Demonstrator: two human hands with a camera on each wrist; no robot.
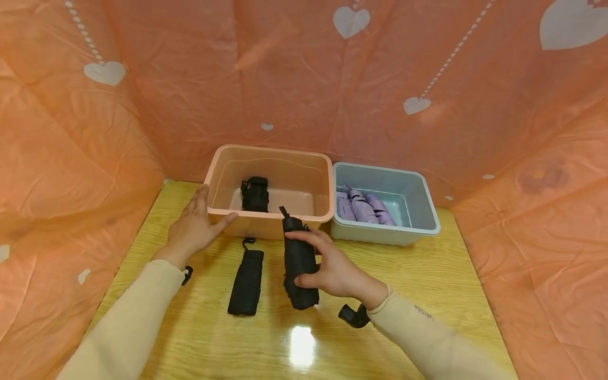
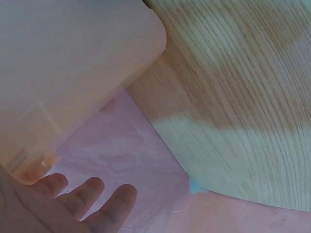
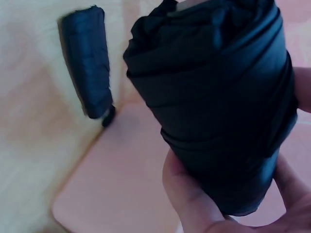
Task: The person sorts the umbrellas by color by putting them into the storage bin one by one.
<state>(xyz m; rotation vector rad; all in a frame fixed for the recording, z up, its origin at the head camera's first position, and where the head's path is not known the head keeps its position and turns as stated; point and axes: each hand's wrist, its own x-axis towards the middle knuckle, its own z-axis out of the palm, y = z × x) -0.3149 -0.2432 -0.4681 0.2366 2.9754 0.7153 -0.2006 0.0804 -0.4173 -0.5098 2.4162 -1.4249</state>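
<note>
A folded black umbrella [image 3: 214, 92] is held in my right hand [image 1: 334, 266], thumb on one side and fingers on the other, in front of the orange bin [image 1: 271, 226]. Its strap end points toward the bin's front rim. On the table to its left lies another folded black umbrella [image 1: 246, 285], loop toward the bin. A black umbrella [image 1: 255, 195] rests inside the orange bin. My left hand [image 1: 190, 229] is at that bin's front left corner, fingers extended along the side and thumb stretched near the front rim. Whether it presses the bin I cannot tell.
A grey-blue bin [image 1: 387, 235] stands right beside the orange bin and holds several purple folded umbrellas [image 1: 363, 207]. Both stand at the back of the wooden table [image 1: 199, 327]. Orange cloth [image 1: 285, 79] with white hearts hangs behind and along the sides.
</note>
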